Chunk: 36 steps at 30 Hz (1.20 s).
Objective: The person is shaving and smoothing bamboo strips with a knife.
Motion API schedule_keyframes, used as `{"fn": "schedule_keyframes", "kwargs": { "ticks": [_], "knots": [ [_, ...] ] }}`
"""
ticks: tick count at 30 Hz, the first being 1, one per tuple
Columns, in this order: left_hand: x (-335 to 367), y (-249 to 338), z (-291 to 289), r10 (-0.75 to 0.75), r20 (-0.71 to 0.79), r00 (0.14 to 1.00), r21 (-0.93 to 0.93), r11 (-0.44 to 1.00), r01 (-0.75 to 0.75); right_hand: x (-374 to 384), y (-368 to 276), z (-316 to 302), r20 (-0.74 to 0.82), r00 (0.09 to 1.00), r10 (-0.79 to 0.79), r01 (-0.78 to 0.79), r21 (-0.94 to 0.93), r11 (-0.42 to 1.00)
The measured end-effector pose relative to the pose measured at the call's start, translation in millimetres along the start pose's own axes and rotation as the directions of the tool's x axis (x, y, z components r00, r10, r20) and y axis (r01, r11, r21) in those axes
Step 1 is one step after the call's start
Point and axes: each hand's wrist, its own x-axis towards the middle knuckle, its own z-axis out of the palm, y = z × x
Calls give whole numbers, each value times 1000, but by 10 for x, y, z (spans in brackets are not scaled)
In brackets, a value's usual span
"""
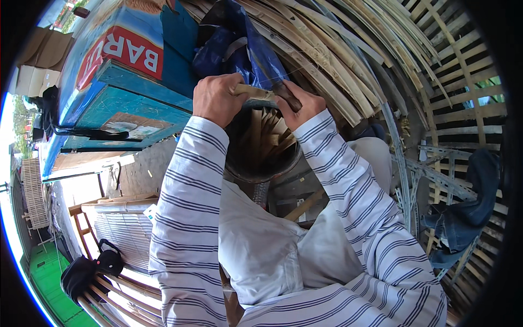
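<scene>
My left hand (217, 99) is closed around one end of a short pale bamboo piece (254, 92). Its other end reaches across to my right hand (303, 106), which grips a knife (289, 97) by its dark brown handle. The blade seems to point up and away, hard to make out against a blue plastic sheet (264, 57). Right under both hands stands a dark bucket (260, 177) with several cut bamboo pieces (268, 133) inside.
Long split bamboo strips (327, 65) lie in a pile at the far right. A turquoise wooden box (131, 98) stands at the left. To the right are a metal frame (400, 158), a slatted bamboo wall (468, 71) and dark blue cloth (471, 185). A black bag (81, 279) rests at lower left.
</scene>
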Motion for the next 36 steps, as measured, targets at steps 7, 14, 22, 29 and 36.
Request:
{"fn": "schedule_keyframes", "kwargs": {
  "ticks": [7, 14, 22, 29, 36],
  "knots": [
    [4, -8, -12, 40, -23, 999, -11, 999, -40, -40, -15, -45, 120, 987, 108, -84, -188, 979],
    [-62, -63, 52, -5, -54, 999, -71, 997, 1, -87, 347, 185, 245, 913, 328, -251, -298, 921],
    [-88, -67, 47, 16, -30, 999, -92, 996, -18, -137, 529, 228, 218, 944, 249, -150, -390, 909],
    [-91, -37, 68, 42, -41, 998, -87, 995, -46, -100, 544, 172, 258, 902, 345, -233, -381, 895],
    [-183, -36, 75, 26, -67, 997, -80, 996, -31, -153, 663, 187, 279, 800, 531, -351, -500, 792]
  ]
}}
